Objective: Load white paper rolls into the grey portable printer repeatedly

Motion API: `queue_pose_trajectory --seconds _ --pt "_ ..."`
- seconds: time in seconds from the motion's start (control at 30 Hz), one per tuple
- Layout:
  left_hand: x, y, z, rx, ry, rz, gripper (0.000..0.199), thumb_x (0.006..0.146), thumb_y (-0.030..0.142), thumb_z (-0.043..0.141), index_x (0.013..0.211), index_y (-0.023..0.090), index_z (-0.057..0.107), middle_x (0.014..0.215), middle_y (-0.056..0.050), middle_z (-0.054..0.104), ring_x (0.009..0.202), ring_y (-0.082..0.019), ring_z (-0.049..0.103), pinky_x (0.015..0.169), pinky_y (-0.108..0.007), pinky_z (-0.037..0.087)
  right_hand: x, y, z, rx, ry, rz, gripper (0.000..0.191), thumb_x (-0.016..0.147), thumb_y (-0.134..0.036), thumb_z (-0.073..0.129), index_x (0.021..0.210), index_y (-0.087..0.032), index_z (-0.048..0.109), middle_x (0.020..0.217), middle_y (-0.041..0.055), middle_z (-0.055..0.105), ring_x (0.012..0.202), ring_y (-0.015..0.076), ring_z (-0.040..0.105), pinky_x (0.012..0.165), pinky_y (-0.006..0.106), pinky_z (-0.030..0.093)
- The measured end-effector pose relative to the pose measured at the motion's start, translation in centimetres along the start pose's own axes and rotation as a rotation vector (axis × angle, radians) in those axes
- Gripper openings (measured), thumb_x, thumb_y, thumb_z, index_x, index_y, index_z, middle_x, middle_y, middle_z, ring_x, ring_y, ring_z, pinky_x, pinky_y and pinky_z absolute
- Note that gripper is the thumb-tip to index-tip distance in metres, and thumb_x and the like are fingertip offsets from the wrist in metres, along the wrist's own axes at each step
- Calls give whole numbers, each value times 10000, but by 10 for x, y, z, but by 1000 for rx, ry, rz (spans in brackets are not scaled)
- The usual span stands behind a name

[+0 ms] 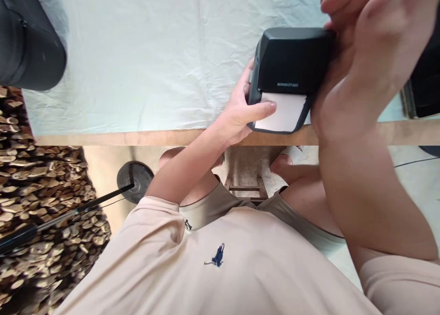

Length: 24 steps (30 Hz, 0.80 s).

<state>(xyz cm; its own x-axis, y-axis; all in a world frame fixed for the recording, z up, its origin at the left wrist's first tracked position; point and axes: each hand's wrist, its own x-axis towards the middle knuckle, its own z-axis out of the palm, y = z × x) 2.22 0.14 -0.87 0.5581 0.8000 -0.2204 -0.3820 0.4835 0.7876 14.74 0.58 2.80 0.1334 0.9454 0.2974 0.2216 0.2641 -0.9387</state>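
Observation:
A black label printer [292, 61] marked NIIMBOT is tilted up over the near edge of the table. My left hand [245, 104] is shut on its left side, fingers behind the body. The thumb presses on a white label sheet [287, 113] that comes out of the printer's front slot. My right hand [364, 45] is raised close to the camera, beside the printer's right edge and covering part of it. Its fingers are loosely bent and apart, with nothing visible between them. Whether the right palm touches the printer cannot be made out.
A pale, wrinkled cloth [137, 54] covers the wood-edged table. At the upper left lies a black case [30, 40]. A dark flat object [426, 81] sits at the right. Below are a stand with a round base [135, 182], a wooden stool [245, 189] and a cut-log-patterned surface [44, 182].

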Motion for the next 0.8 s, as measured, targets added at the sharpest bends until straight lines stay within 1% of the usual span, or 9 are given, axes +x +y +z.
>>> queue_pose_trajectory --seconds 0.07,0.1,0.17,0.27,0.43,0.53,0.6,0.7,0.8 --pt "-1 0 -1 -13 17 -20 734 599 111 535 1190 330 160 849 30 507 716 -82 536 667 -217 434 -12 4 2 11 60 -29 339 757 -346 281 962 -91 372 938 26 369 844 -49 392 834 136 370" --pt "-2 1 -2 -38 11 -15 703 607 114 524 1182 329 181 863 30 511 729 -89 543 665 -216 434 -18 7 3 26 46 -12 332 752 -328 298 989 -105 364 963 22 370 844 -53 391 814 128 379" --pt "-3 3 -1 -116 -18 19 584 651 131 468 1153 323 241 901 23 519 752 -99 554 653 -210 432 -26 14 4 79 -26 53 363 733 -342 337 1051 -170 307 1035 7 343 855 -58 389 786 114 398" --pt "-4 5 1 -223 -32 47 431 708 185 395 1112 308 308 936 13 531 758 -108 566 611 -198 427 -30 20 5 181 -93 135 431 681 -363 417 1059 -242 248 1024 -7 352 852 -51 402 775 112 420" --pt "-5 4 7 -199 64 -20 359 708 284 429 1060 233 382 879 0 558 881 -163 552 669 -207 433 -29 15 7 364 -204 199 567 661 -306 453 1114 -321 113 1001 -36 378 806 -60 419 735 101 431" --pt "-4 5 11 -191 125 -58 306 746 246 335 1030 168 416 823 1 550 992 -183 502 761 -252 427 -30 13 5 390 -212 253 555 669 -283 443 1121 -308 122 1026 -38 367 837 -65 423 762 93 425" --pt "-4 6 11 -231 96 -40 266 738 221 347 973 159 452 824 -4 553 1018 -166 486 802 -249 420 -31 14 4 370 -216 272 538 672 -293 437 1117 -303 135 996 -35 385 831 -64 424 752 86 422" --pt "-3 5 4 -294 9 -1 250 717 295 377 899 162 485 837 -21 563 1014 -152 483 848 -249 414 -31 19 2 371 -216 262 519 672 -301 425 1113 -302 150 950 -30 402 801 -55 425 723 95 420" --pt "0 0 -7 -299 23 13 275 716 329 333 816 131 495 733 -13 544 1019 -156 464 882 -293 399 -29 21 1 380 -187 209 513 661 -285 418 1119 -263 188 1002 -24 373 864 -44 411 827 119 409"
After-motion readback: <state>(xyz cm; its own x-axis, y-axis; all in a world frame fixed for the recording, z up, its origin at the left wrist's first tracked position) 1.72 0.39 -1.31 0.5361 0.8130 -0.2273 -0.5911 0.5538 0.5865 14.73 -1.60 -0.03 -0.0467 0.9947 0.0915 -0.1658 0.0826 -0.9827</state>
